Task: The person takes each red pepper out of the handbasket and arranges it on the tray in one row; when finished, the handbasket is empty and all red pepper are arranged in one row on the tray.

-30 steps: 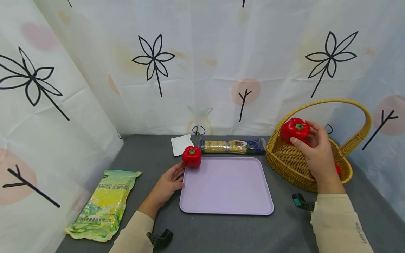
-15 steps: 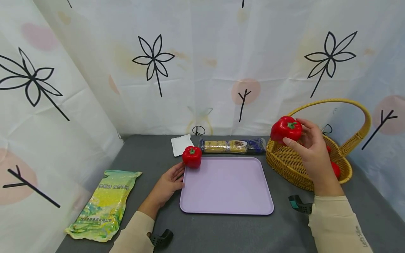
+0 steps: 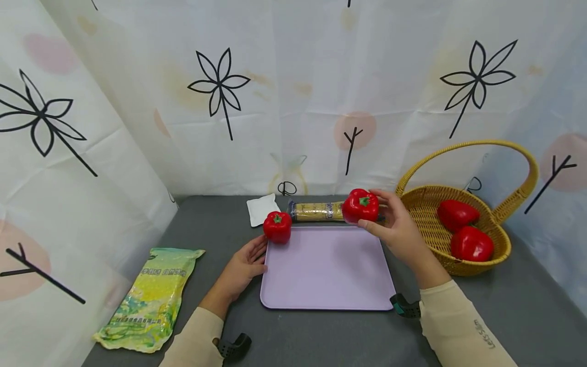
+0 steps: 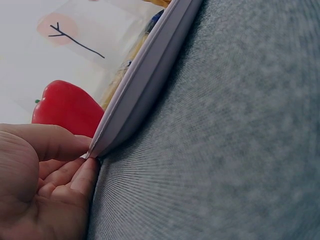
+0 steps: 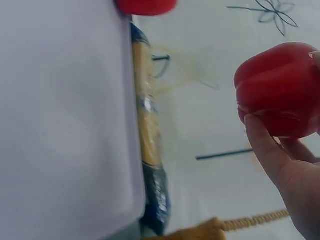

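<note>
My right hand holds a red bell pepper above the far right part of a lilac tray. In the right wrist view, thumb and fingers wrap the pepper, clear of the tray. At the tray's left edge, my left hand pinches the rim; the left wrist view has its fingers on both sides of the tray edge. A second red bell pepper sits at the tray's far left corner, just beyond the left hand. More red bell peppers lie in a wicker basket.
Behind the tray lies a long packet of noodles, partly hidden by the held pepper. A small white packet is beside it. A green and yellow bag lies at left on the grey table. The basket's tall handle arches up at right.
My right hand has carried the bell pepper left, out from over the basket to above the tray's far right corner. Two peppers now show plainly in the basket. The left hand has stayed put.
</note>
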`<state>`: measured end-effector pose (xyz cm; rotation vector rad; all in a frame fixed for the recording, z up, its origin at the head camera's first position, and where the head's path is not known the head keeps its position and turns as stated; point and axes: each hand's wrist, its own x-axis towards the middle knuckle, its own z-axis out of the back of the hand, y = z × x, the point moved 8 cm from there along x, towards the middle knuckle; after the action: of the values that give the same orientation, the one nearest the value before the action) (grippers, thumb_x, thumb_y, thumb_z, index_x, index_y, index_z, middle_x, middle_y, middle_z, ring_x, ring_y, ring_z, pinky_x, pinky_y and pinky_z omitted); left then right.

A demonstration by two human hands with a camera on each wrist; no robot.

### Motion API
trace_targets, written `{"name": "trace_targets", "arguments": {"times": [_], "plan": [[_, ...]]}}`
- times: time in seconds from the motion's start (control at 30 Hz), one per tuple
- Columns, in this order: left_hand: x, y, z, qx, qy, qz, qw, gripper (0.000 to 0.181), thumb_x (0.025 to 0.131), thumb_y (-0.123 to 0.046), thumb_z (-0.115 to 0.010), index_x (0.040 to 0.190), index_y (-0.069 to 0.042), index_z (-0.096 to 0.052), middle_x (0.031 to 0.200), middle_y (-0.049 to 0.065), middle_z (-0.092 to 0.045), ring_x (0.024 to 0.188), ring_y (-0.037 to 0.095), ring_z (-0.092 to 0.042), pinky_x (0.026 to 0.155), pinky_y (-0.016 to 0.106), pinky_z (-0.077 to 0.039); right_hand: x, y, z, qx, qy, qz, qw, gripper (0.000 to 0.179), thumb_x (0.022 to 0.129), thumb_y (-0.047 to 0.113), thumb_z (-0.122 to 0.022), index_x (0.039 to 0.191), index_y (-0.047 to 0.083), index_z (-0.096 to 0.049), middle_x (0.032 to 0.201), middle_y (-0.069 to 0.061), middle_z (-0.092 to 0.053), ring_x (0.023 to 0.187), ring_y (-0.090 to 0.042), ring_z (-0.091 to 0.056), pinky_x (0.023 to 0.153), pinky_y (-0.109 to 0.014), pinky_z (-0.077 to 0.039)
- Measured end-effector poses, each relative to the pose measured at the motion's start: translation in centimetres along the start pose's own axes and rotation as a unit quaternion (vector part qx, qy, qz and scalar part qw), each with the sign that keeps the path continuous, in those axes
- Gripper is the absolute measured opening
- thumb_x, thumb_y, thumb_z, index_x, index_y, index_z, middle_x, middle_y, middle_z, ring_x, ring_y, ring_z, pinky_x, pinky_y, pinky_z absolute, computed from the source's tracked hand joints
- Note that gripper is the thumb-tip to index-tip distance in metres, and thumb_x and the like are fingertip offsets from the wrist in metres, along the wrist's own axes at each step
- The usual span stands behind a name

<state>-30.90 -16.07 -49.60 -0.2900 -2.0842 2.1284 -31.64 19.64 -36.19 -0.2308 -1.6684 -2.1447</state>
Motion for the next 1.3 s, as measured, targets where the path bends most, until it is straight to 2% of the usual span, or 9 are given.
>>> {"name": "trace_targets", "arguments": {"times": [0.13, 0.23, 0.37, 0.57, 0.7, 0.93, 1.3], "plan": [[0.0, 0.0, 0.0, -0.001, -0.001, 0.002, 1.0, 0.084, 0.093, 0.021, -0.06, 0.169, 0.001, -0.031, 0.173, 0.016, -0.034, 0.158, 0.031, -0.035, 0.117, 0.035, -0.042, 0.2, -1.4, -2.5, 0.005, 0.038, -0.021, 0.999, 0.079, 0.095, 0.004, -0.083, 0.159, 0.003, -0.038, 0.154, -0.018, -0.045, 0.138, -0.043, -0.053, 0.096, -0.031, -0.06], [0.0, 0.0, 0.0, 0.0, -0.001, 0.0, 1.0, 0.084, 0.093, 0.02, -0.06, 0.169, 0.001, -0.031, 0.173, 0.016, -0.034, 0.158, 0.032, -0.035, 0.117, 0.035, -0.042, 0.2, -2.6, -4.0, 0.0, 0.06, -0.04, 0.9974, 0.079, 0.095, 0.008, -0.085, 0.16, 0.004, -0.04, 0.152, -0.019, -0.048, 0.137, -0.043, -0.055, 0.099, -0.04, -0.061], [0.1, -0.1, -0.1, 0.001, 0.0, -0.001, 1.0, 0.084, 0.093, 0.019, -0.061, 0.169, 0.001, -0.031, 0.173, 0.016, -0.034, 0.158, 0.032, -0.035, 0.116, 0.035, -0.042, 0.2, -4.2, -5.5, -0.015, 0.083, -0.071, 0.9939, 0.077, 0.095, 0.013, -0.085, 0.16, 0.006, -0.043, 0.152, -0.019, -0.051, 0.137, -0.045, -0.055, 0.102, -0.054, -0.059], [0.1, -0.2, -0.1, 0.001, -0.002, -0.001, 1.0, 0.084, 0.092, 0.02, -0.061, 0.169, 0.001, -0.031, 0.173, 0.016, -0.034, 0.158, 0.032, -0.035, 0.116, 0.034, -0.043, 0.8, -5.8, -7.4, -0.056, 0.125, -0.115, 0.9839, 0.073, 0.096, 0.017, -0.085, 0.158, 0.006, -0.049, 0.157, -0.02, -0.05, 0.14, -0.048, -0.052, 0.107, -0.064, -0.053], [0.0, -0.2, 0.0, 0.001, -0.009, 0.002, 1.0, 0.084, 0.092, 0.02, -0.061, 0.169, 0.001, -0.032, 0.173, 0.016, -0.035, 0.158, 0.032, -0.035, 0.115, 0.034, -0.043, 1.3, -6.0, -8.5, -0.066, 0.147, -0.134, 0.9779, 0.071, 0.097, 0.018, -0.083, 0.158, 0.007, -0.049, 0.158, -0.02, -0.05, 0.141, -0.048, -0.052, 0.112, -0.067, -0.047], [0.0, 0.0, 0.1, 0.001, -0.007, 0.005, 1.0, 0.084, 0.093, 0.019, -0.062, 0.169, 0.001, -0.031, 0.173, 0.017, -0.034, 0.158, 0.032, -0.035, 0.116, 0.035, -0.042, 2.4, -6.5, -9.7, -0.064, 0.145, -0.162, 0.9739, 0.072, 0.1, 0.02, -0.082, 0.162, 0.012, -0.046, 0.16, -0.018, -0.049, 0.144, -0.046, -0.05, 0.115, -0.066, -0.044], [0.0, 0.0, 0.0, 0.0, -0.004, -0.002, 1.0, 0.084, 0.092, 0.021, -0.061, 0.168, 0.003, -0.031, 0.173, 0.019, -0.033, 0.158, 0.035, -0.035, 0.117, 0.037, -0.041, 3.9, -6.9, -11.3, -0.061, 0.139, -0.163, 0.975, 0.078, 0.102, 0.018, -0.079, 0.169, 0.015, -0.04, 0.167, -0.015, -0.043, 0.148, -0.043, -0.046, 0.12, -0.064, -0.039]]}}
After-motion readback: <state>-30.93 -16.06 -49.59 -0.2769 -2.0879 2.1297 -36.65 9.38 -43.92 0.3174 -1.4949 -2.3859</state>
